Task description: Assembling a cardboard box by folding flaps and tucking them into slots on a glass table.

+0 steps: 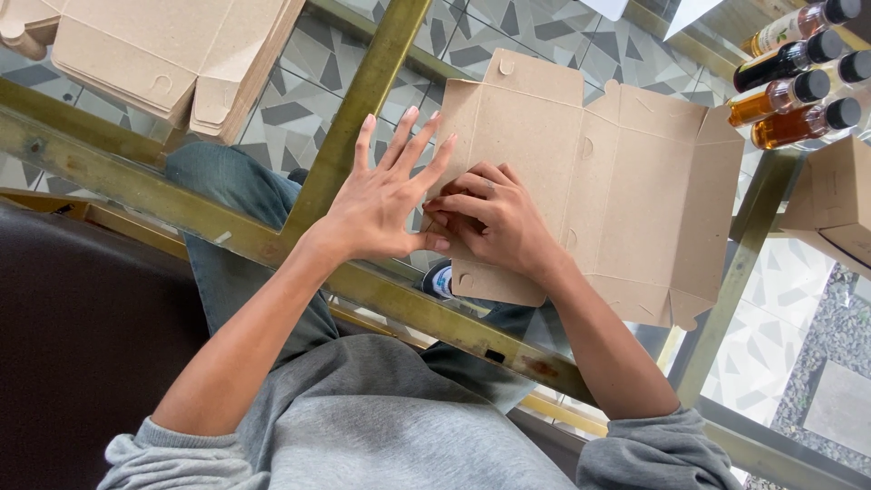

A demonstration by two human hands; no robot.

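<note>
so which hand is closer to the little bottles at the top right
Right. The right hand rests on the flat cardboard box, on the side towards the bottles. The left hand sits further away, fingers spread at the box's far edge.

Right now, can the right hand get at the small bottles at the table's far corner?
Probably yes. The right hand rests on the flat cardboard box blank; only that low sheet and bare glass table lie between it and the bottles.
</note>
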